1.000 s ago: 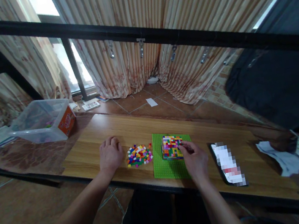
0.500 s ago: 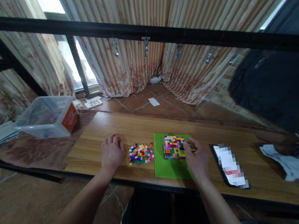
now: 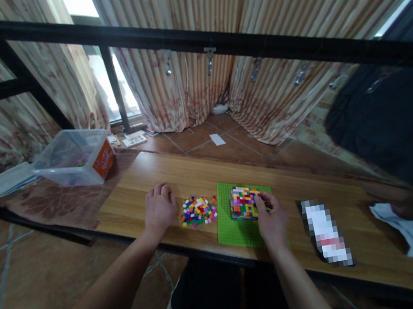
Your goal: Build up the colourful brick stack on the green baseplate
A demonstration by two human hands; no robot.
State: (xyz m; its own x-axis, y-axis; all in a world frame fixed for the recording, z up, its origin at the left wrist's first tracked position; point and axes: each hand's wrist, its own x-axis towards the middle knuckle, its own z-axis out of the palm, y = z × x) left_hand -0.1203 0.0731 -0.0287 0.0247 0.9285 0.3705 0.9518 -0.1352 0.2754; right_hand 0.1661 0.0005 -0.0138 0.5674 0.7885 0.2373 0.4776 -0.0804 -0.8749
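Note:
A block built of many-coloured toy bricks (image 3: 242,202) stands on a green baseplate (image 3: 240,234). My right hand (image 3: 273,220) is at the block's right side, with the thumb on its top edge and the fingers curled round the far right corner. Any single brick under those fingertips is hidden. My left hand (image 3: 160,205) rests on the table with its fingers curled in, and nothing shows in it. Between that hand and the baseplate lies a loose pile of small coloured bricks (image 3: 199,210).
The wooden table (image 3: 189,171) also bears a phone (image 3: 326,232) with a blurred screen, right of the baseplate. Crumpled paper (image 3: 407,231) lies at the right end. A clear plastic bin (image 3: 71,159) stands beyond the left end. A black metal rail (image 3: 178,39) crosses above.
The whole view has shifted slightly, so the table and bin appear a little further right. My right hand stays at the block, and my left hand keeps resting beside the pile.

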